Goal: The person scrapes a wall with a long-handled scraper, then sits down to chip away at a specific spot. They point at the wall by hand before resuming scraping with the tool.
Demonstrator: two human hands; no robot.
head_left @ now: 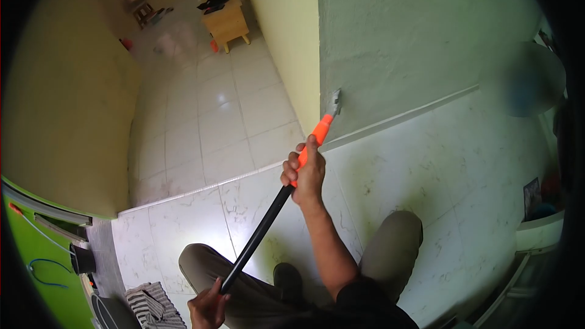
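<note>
A long-handled scraper runs slantwise up across the view, with a black pole [259,233], an orange grip [323,127] and a small metal head [336,102]. Its head is at the lower part of the grey wall [402,42], close to the corner with the yellow wall. My right hand [308,170] is wrapped round the orange grip, fingers closed. Lower down, my left hand [208,306] closes on the black pole near its bottom end, partly cut off by the frame's edge.
White tiles [439,176] cover the floor around my bent knees. A low skirting [396,116] edges the grey wall. Through the opening stands a wooden cabinet [226,23]. At lower left lie a striped cloth [153,306] and a dark bin [111,313].
</note>
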